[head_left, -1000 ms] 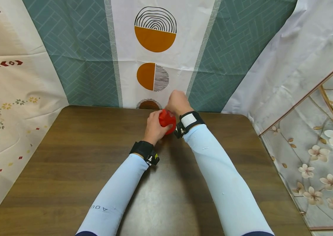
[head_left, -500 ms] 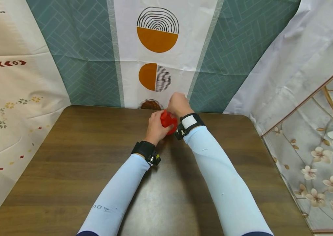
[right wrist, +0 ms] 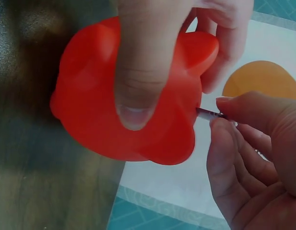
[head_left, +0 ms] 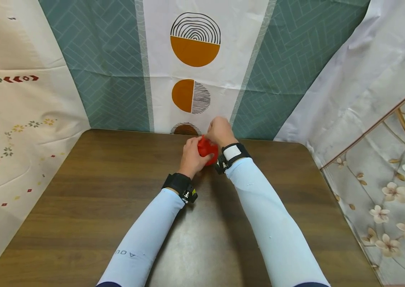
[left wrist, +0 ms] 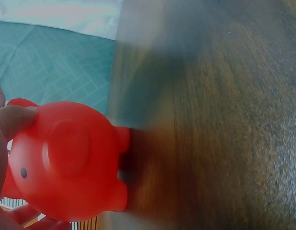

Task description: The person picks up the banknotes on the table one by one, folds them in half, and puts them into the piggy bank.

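A red piggy bank (head_left: 207, 150) stands upright near the far edge of the table. My left hand (head_left: 190, 156) grips it, with the thumb across one side in the right wrist view. The snout, one eye and two stubby feet of the piggy bank (left wrist: 66, 153) show in the left wrist view. Over its top, my right hand (head_left: 221, 131) pinches a coin (right wrist: 210, 113) between thumb and fingers. Seen nearly edge-on, the coin has its inner edge right at the top of the piggy bank, between the ears.
The brown wooden table (head_left: 116, 207) reaches back to a hanging cloth (head_left: 116, 79) in teal and white with orange half-circles. Pale patterned cloths hang at the left and right sides of the table.
The head view has shifted a little, so the scene sits slightly further right and lower. Both hands stay at the piggy bank in nearly the same pose.
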A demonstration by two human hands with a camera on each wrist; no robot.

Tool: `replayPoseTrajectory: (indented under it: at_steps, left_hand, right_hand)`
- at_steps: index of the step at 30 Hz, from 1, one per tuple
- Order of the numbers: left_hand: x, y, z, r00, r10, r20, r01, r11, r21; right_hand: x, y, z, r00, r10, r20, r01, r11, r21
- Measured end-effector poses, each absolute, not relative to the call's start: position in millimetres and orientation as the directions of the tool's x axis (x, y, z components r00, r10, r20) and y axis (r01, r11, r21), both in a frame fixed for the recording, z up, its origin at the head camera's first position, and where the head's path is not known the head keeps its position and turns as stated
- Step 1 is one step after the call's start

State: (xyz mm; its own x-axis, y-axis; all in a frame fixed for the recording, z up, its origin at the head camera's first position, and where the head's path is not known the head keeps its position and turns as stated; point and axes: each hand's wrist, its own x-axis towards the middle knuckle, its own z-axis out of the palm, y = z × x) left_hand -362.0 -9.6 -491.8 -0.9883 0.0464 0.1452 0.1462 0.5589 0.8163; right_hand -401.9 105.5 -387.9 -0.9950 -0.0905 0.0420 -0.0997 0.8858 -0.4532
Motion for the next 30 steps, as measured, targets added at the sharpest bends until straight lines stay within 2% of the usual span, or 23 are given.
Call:
replayPoseTrajectory:
  at_steps: [16,25,30]
  left_hand:
    - [-361.3,-1.5,-488.1,-0.992,0.06,0.115,0.129,0.583,0.802]
    - [-360.8,1.8,-487.4,-0.989,0.092,0.116,0.148,0.599,0.787]
    - [-360.7,-1.4,-488.9,-0.986,0.1,0.135,0.168,0.598,0.784]
  right_hand:
    - [-405.8,120.5,-407.7,-0.993,-0.115,0.026,-0.115,0.895,-0.43]
    - [-400.6,130.3,-424.8,-0.975,-0.167,0.144,-0.214,0.88,-0.424]
    - [-393.9,130.7,-437.4,-0.95,-0.227,0.213,-0.292,0.888,-0.356]
